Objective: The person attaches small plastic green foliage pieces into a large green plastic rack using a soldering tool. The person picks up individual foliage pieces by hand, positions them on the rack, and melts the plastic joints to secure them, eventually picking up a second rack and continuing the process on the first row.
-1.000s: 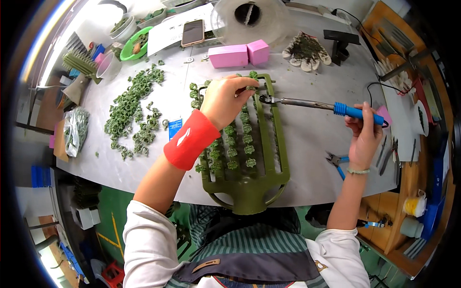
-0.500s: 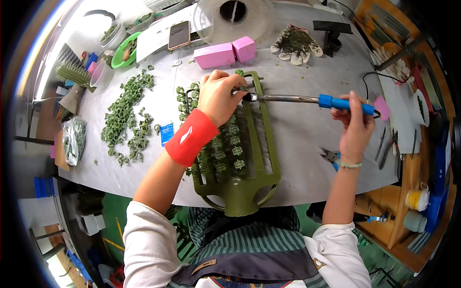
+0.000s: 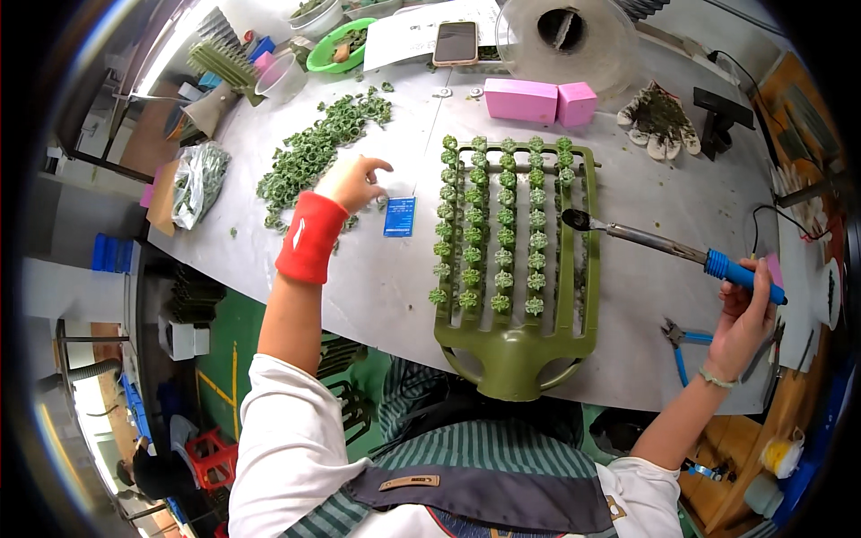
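My left hand (image 3: 352,182) hangs loosely open over the edge of the heap of small green coils (image 3: 316,152), fingers spread and gripping nothing, the red wristband (image 3: 310,236) just behind it on my forearm. The coils lie loose on the grey table (image 3: 682,202) directly under and ahead of that grip; they look light, small and stiff, likely to scatter or roll if I scrape at them, so I judge a pinch of one piece between thumb and forefinger from above is the way to lift it. A small blue card (image 3: 400,216) lies just to the right of this hand. Further right stands the olive-green rack (image 3: 516,336), its rods carrying rows of the same coils; it looks rigid and broad, best moved by its handle end nearest me. My right hand (image 3: 744,318) is closed around the blue handle of the soldering iron (image 3: 665,247), gripping it well back from the metal shaft, whose tip points left and hovers at the rack's right side. I take that tip to be hot, so only the handle is safe to hold. Blue-handled pliers (image 3: 679,336) lie on the table just left of this grip.
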### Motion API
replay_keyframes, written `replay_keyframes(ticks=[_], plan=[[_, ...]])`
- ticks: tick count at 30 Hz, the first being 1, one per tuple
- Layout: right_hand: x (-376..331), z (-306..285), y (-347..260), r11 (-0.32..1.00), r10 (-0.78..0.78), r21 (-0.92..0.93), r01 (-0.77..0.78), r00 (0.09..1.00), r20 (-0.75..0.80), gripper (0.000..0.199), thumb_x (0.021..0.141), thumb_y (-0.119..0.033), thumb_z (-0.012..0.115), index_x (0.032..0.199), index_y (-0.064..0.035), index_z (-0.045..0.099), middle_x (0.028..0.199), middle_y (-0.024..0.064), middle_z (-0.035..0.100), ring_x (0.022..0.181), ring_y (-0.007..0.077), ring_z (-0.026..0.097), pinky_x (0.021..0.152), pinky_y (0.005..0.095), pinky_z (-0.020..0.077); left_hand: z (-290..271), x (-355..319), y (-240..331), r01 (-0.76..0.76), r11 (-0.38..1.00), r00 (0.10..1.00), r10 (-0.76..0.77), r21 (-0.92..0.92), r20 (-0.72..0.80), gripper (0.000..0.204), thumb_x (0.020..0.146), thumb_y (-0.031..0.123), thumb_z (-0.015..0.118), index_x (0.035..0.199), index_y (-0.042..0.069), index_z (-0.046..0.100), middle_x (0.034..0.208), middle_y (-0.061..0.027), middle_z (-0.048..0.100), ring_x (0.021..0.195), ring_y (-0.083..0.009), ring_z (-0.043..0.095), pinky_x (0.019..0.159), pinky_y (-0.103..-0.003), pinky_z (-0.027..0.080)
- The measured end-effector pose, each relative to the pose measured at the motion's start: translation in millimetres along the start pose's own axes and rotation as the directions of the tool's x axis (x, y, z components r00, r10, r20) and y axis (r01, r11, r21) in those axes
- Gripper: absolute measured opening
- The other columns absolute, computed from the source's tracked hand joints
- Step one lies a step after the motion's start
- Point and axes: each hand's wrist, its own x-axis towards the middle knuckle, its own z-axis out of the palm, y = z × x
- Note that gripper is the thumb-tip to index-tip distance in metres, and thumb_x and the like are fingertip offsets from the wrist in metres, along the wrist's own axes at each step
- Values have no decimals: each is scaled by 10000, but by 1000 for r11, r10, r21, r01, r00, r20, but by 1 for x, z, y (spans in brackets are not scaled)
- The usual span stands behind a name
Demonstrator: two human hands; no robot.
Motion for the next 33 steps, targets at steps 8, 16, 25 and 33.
replay_keyframes(ticks=[8, 16, 25, 33], plan=[[4, -17, 4, 999, -27, 23, 27, 999, 18, 219, 887, -239, 657, 870, -21, 660, 718, 49, 652, 555, 106, 609, 537, 212, 500, 9, -13, 47, -5, 849, 970, -125, -529, -210, 243, 827, 28, 674, 1068, 41, 651, 788, -28, 624, 702, -102, 636, 647, -241, 516], [0, -6, 10, 1000, -29, 9, 29, 1000, 6, 226, 867, -234, 681, 875, -11, 647, 788, 69, 660, 568, 130, 630, 534, 242, 533, 33, 0, 189, -440, 799, 886, 309, -411, -347, 227, 817, 66, 688, 1043, 77, 680, 903, -85, 660, 776, -205, 636, 725, -299, 510], [-3, 4, 21, 996, -12, 86, 8, 999, 39, 233, 890, -219, 649, 850, 10, 635, 738, 77, 651, 568, 150, 645, 536, 267, 554, 66, 23, 213, -494, 867, 780, 408, -65, -475, 210, 742, 150, 747, 939, 138, 678, 866, -15, 663, 908, -220, 567, 902, -365, 391], [-3, 6, 19, 999, -28, 28, 26, 998, 58, 205, 888, -201, 649, 879, 4, 650, 767, 86, 666, 564, 154, 646, 534, 272, 549, 65, 23, 203, -476, 879, 763, 421, 14, -490, 209, 716, 158, 751, 913, 153, 679, 805, -21, 660, 914, -226, 565, 840, -380, 392]])
